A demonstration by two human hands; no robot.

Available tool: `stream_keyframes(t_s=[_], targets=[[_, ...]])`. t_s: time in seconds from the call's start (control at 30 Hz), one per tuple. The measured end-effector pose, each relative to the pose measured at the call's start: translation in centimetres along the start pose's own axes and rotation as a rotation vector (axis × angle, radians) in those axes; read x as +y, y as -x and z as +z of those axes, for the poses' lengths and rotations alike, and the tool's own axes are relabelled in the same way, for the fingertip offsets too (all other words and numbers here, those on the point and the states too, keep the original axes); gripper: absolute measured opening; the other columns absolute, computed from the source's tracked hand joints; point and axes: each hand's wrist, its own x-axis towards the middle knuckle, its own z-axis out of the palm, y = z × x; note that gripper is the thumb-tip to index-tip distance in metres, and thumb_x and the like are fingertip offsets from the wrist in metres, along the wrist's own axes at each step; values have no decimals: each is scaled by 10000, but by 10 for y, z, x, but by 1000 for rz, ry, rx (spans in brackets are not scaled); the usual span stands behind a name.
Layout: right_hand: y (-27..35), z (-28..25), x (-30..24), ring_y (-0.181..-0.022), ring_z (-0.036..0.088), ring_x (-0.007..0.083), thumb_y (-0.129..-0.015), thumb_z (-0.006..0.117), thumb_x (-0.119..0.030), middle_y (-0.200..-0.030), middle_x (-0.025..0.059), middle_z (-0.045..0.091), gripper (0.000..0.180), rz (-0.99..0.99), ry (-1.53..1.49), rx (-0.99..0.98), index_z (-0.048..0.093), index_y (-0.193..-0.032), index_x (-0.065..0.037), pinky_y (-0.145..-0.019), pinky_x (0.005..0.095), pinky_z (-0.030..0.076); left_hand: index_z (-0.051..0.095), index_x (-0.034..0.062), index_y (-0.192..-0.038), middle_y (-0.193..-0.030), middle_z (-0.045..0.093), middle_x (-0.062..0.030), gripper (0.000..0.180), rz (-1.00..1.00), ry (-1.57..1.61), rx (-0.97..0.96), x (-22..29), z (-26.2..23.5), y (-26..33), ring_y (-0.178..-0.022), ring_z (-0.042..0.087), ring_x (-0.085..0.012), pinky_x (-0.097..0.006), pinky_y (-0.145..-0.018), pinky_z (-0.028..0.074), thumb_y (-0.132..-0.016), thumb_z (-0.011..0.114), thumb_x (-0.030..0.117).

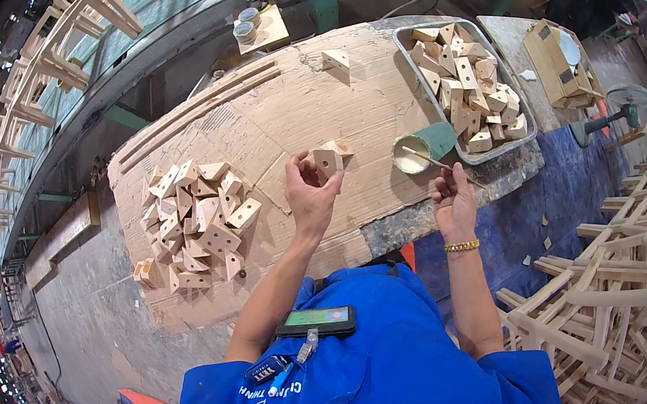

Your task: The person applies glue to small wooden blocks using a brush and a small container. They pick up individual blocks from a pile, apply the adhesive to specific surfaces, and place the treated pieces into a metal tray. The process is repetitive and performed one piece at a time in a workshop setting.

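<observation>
My left hand (310, 192) grips a drilled wooden block (327, 160); my right hand (450, 197) pinches a glue stick (429, 160) at the cup (417, 153). Gluing stage; next, dab the holes precisely.

glue cup (421, 151) blocks tray (534, 131) path

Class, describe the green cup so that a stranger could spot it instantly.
Start at the cardboard-covered workbench. Near its right edge, just below the metal tray of wooden blocks, lies the green cup. It alone is green, tipped, holding whitish paste and a thin stick.
</observation>
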Motion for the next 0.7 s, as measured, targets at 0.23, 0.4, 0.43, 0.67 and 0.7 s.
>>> stream_keyframes(t_s=[0.23, 0.4, 0.43, 0.67, 0.7], targets=[[-14, -17, 9, -614, 579, 102, -826, 663, -231, -765, 5, 640, 125, -13, 49, 72, 586, -811, -134, -479, 222, 413, 453, -23, -1152, -973, 561, -84, 524, -288, 445, -84, -53, -14, -19, -832, 561, -142, -267, -756, 474, -677, 665, 34], [-14, -20, 11, -607, 591, 110, -836, 652, -217, -766, 11, 645, 115, -15, 54, 85, 583, -821, -126, -460, 222, 415, 556, 25, -1024, -948, 579, -74, 399, -76, -19, -325, -66, -14, -25, -881, 557, -164, -291, -776, 464, -635, 647, 19], [-15, -19, 12, -607, 592, 109, -838, 649, -216, -766, 10, 646, 112, -18, 56, 83, 584, -822, -126, -458, 222, 414, 560, 28, -1010, -944, 573, -82, 399, 16, -150, -298, -67, -11, -26, -883, 552, -188, -308, -784, 459, -622, 655, 25], [-11, -10, 14, -598, 548, 101, -848, 635, -214, -739, 5, 611, 113, -37, 57, 49, 571, -824, -124, -457, 226, 375, 550, 69, -1040, -1113, 470, -130, 510, 365, -765, -128, -86, -11, -31, -1076, 419, -312, -423, -897, 363, -575, 746, 149], [-10, -10, 14, -595, 527, 101, -849, 631, -212, -724, 2, 589, 118, -33, 72, 82, 563, -822, -120, -458, 231, 354, 535, 74, -1075, -1127, 460, -131, 549, 387, -791, -127, -87, -9, -30, -1088, 410, -317, -431, -904, 356, -577, 748, 161]])
